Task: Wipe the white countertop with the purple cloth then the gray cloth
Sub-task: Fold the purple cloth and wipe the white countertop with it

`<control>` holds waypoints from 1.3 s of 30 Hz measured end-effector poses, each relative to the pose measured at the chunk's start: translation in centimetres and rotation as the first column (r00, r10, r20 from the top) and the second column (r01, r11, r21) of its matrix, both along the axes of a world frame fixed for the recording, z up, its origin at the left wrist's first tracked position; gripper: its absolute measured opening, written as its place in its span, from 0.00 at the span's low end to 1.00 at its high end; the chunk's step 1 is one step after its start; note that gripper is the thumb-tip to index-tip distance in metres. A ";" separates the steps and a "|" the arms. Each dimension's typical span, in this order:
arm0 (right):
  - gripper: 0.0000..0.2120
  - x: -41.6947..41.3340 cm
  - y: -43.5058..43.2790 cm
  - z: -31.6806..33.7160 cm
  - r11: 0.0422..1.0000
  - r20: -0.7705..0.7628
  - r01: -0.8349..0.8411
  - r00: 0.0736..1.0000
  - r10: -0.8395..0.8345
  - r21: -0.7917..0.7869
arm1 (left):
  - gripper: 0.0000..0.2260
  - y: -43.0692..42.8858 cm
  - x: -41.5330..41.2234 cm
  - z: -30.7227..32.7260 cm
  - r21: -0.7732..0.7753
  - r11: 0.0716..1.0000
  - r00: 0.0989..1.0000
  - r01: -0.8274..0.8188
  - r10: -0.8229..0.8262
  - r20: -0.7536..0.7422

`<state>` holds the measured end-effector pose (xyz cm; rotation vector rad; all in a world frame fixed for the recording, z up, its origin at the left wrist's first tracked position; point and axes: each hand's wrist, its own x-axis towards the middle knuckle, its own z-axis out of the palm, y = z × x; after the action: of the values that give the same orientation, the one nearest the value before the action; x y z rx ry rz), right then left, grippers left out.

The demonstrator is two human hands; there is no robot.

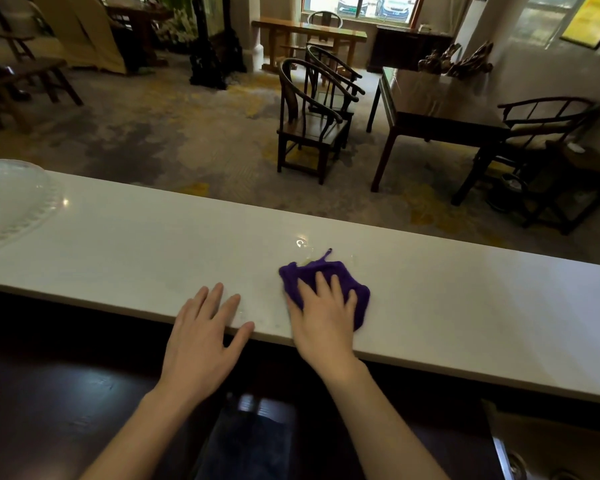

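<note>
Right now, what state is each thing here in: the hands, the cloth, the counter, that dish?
right hand: flat, fingers spread, pressing the cloth.
left hand: open, palm down at the counter's near edge.
purple cloth: bunched, lying on the counter.
white countertop: glossy, small wet-looking patch beyond the cloth.
glass dish: upright, far left.

Single head-worn view, wide-angle. Faces forward and down across the tabletop (118, 237), close above it; chairs (312, 123) lie well beyond.
</note>
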<state>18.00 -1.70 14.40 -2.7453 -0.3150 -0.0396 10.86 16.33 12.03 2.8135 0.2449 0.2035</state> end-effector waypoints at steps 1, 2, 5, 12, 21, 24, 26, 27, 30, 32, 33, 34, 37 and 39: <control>0.23 -0.1 1.3 -0.1 0.998 -0.004 -0.054 0.999 0.054 -0.011 | 0.32 0.1 0.0 0.0 -0.005 1.000 1.000 0.000 0.000 0.000; 0.23 -0.1 2.4 -0.2 0.993 -0.012 -0.114 0.993 0.114 -0.025 | 0.32 0.1 0.0 0.0 -0.008 1.000 1.000 0.002 -0.002 0.001; 0.25 0.1 4.4 -0.6 0.958 -0.044 -0.273 0.962 0.270 -0.092 | 0.33 0.4 0.1 0.0 0.006 1.000 1.000 0.025 -0.025 0.005; 0.31 1.2 3.4 -1.6 0.911 0.000 -0.338 0.938 0.348 -0.237 | 0.32 0.3 0.1 -0.2 0.030 0.999 1.000 0.022 -0.023 0.020; 0.27 6.1 -5.1 0.0 0.979 -0.021 -0.044 0.999 0.040 -0.199 | 0.32 0.4 0.2 -0.6 0.027 1.000 0.999 0.008 -0.009 0.033; 0.26 7.0 -9.1 0.2 0.982 -0.035 0.062 0.997 -0.070 -0.178 | 0.31 0.4 0.2 -0.7 0.028 1.000 0.999 0.011 -0.012 0.043; 0.25 7.3 -11.2 0.2 0.976 -0.033 0.130 0.990 -0.138 -0.173 | 0.31 0.5 0.2 -0.8 0.030 0.999 0.999 0.010 -0.011 0.045; 0.25 7.6 -12.1 0.1 0.972 -0.032 0.163 0.985 -0.171 -0.169 | 0.31 0.5 0.2 -0.8 0.033 0.999 0.999 0.009 -0.011 0.045; 0.25 8.4 -13.3 0.0 0.956 -0.041 0.254 0.964 -0.262 -0.143 | 0.31 0.5 0.3 -0.8 0.030 0.999 0.999 0.013 -0.014 0.049; 0.24 8.9 -12.9 -0.1 0.946 -0.040 0.296 0.952 -0.303 -0.135 | 0.32 0.5 0.3 -0.8 0.018 1.000 0.998 0.012 -0.013 0.055; 0.24 9.1 -12.4 -0.1 0.941 -0.043 0.309 0.947 -0.317 -0.138 | 0.32 0.5 0.3 -0.8 0.015 1.000 0.998 0.012 -0.012 0.056; 0.24 9.2 -11.8 0.0 0.938 -0.048 0.315 0.945 -0.325 -0.144 | 0.32 0.5 0.3 -0.9 0.011 1.000 0.998 0.012 -0.012 0.055; 0.25 9.7 -9.6 0.2 0.942 -0.070 0.298 0.948 -0.312 -0.155 | 0.32 0.4 0.3 -1.0 -0.009 1.000 0.998 0.014 -0.014 0.057; 0.25 9.9 -7.9 0.3 0.953 -0.079 0.257 0.959 -0.272 -0.157 | 0.32 0.5 0.2 -1.0 -0.025 1.000 0.998 0.015 -0.013 0.063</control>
<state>27.91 -9.61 14.73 -2.9031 0.0836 0.0517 11.06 16.78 11.02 2.7774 0.2121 0.2825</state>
